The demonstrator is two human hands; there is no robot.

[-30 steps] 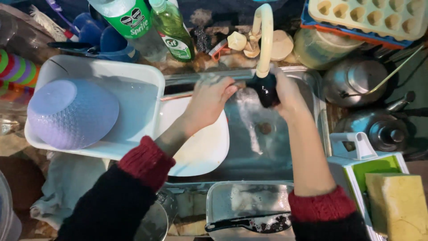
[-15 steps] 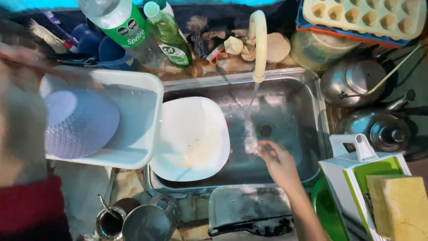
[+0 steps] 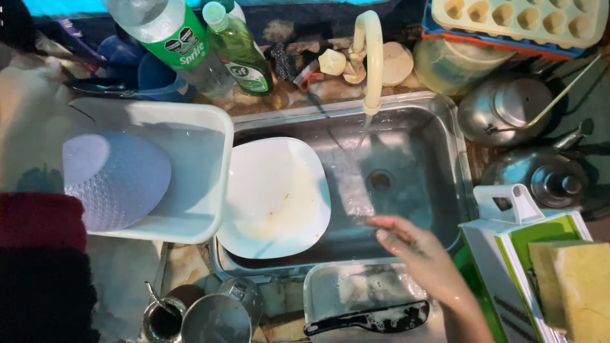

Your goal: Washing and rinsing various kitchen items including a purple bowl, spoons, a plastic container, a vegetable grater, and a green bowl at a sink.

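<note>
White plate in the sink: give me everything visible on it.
The white plate is a rounded square of glossy, ceramic-looking material. It leans tilted in the left part of the steel sink, its left edge against or tucked under the white plastic tub. Its face is dirty, with yellowish smears and a few orange specks toward the lower middle. The water stream from the cream faucet falls to its right, not onto it. Neither hand touches it; the right hand is closest, wet, over the sink's front edge.

Steel sink (image 3: 445, 159) holding soiled white plate (image 3: 274, 198), counter (image 3: 298, 95) bearing white tub (image 3: 203, 184), perhaps kettles (image 3: 546, 174)
</note>
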